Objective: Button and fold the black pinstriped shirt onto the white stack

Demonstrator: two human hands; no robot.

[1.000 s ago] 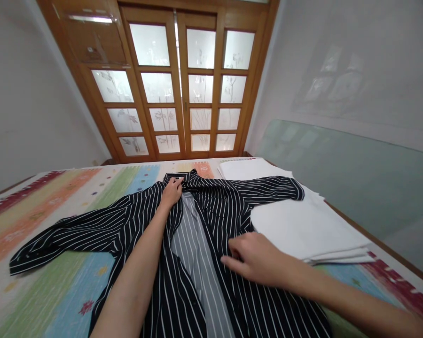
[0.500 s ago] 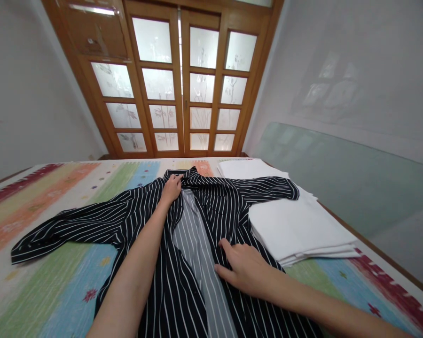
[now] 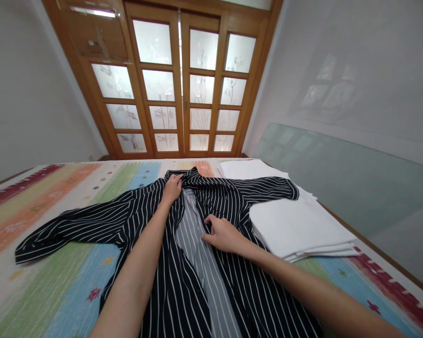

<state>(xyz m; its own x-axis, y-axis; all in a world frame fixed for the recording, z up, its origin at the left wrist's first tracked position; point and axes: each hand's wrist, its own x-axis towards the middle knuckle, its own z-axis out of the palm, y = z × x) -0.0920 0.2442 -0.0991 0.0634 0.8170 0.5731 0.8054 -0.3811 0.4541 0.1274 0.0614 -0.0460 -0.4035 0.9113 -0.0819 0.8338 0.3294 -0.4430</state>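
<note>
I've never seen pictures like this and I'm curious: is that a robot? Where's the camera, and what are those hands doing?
No robot here! These are a person's two bare hands. The camera is worn on the person's head, so you look forward and down, as they do. A long-sleeved black cloth shirt with thin white stripes lies open-fronted on a colourful striped cloth cover. The left hand touches it by the collar. The right hand is at its open front. I can't tell whether either is gripping tightly. One sleeve rests on a flat stack of white sheets. Beyond are brown wooden doors with pale glass panes.
</note>
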